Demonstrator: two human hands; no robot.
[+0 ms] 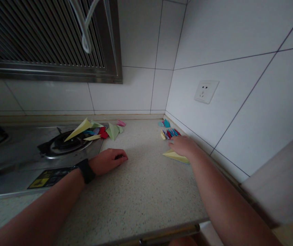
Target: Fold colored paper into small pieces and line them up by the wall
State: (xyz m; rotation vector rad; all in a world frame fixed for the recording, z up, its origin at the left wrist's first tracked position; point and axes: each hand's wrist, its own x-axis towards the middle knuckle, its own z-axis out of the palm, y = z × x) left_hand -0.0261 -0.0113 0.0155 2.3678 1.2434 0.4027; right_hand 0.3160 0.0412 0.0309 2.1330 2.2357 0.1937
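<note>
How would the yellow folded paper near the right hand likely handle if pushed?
The yellow folded paper looks thin-edged, so it's probably light; its creases may add some stiffness. Long, pointed and low on the countertop, it would likely slide, not roll.

We count two hands, a left hand [109, 160] and a right hand [183, 145]; one watch [86, 171]; one socket [206, 91]; two burners [70, 143]; two yellow papers [77, 130] at the stove [20, 147]; one pink paper [121, 123] near the tabletop's [141, 191] back edge. Papers crowding the back right corner [167, 123] overlap too closely for us to count.
</note>
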